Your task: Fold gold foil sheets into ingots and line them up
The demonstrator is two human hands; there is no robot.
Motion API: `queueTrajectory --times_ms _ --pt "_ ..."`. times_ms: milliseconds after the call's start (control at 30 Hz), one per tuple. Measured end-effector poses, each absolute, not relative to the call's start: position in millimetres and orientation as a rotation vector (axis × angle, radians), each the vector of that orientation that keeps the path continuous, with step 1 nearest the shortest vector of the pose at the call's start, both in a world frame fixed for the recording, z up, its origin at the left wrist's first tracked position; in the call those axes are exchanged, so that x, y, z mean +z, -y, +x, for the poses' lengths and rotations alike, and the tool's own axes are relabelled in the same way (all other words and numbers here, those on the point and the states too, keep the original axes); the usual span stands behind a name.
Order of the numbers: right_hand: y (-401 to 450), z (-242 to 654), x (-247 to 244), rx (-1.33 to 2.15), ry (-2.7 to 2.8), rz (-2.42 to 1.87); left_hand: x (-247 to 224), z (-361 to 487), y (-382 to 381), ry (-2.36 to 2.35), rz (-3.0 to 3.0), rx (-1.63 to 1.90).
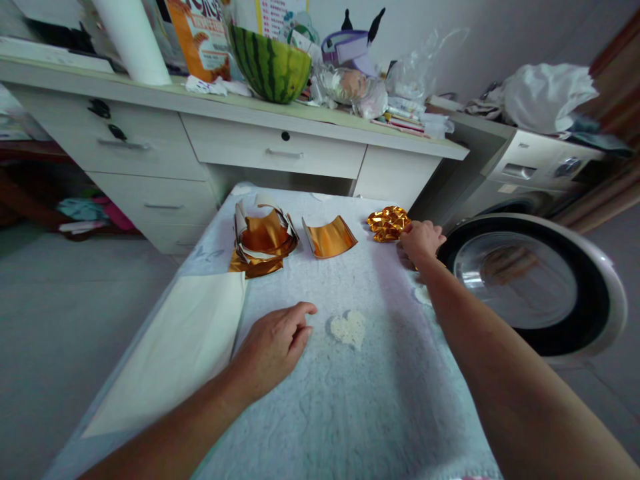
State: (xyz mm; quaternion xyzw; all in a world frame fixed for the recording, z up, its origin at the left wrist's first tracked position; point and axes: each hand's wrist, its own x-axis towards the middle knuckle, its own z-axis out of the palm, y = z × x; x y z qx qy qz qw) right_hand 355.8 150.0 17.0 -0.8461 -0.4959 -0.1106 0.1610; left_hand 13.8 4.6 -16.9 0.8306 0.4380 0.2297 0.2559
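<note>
My left hand point(274, 347) hovers or rests above the pale blue cloth, its fingers loosely curled and apart, nothing in it. At the far right edge of the cloth, my right hand point(421, 241) touches or lies just beside a heap of crumpled gold foil point(388, 223); more foil is partly hidden behind the hand, and its fingertips are hard to make out. A single curved gold sheet point(331, 237) lies left of the heap. Farther left is a stack of curled gold sheets point(265, 237) with white backing.
White paper point(175, 347) lies along the cloth's point(360, 400) left side. Behind stands a desk point(280, 150) with drawers, a half watermelon point(270, 65), a white roll point(133, 43) and plastic bags. On the right, a washing machine door point(530, 283) hangs open beside the cloth.
</note>
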Motion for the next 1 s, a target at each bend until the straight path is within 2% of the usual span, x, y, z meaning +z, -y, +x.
queueTrajectory --times_ms 300,467,700,1000 --pt "-142 346 17 -0.433 1.473 -2.356 -16 14 -5 -1.201 2.273 0.608" --pt "-123 311 26 -0.467 1.579 -2.127 -14 14 -4 -1.201 2.278 0.610" --pt "-95 245 19 0.009 2.072 -1.598 -11 15 -4 -1.195 2.277 0.609" --pt "-108 205 4 0.284 2.061 -1.530 -11 14 -4 -1.178 2.295 0.594"
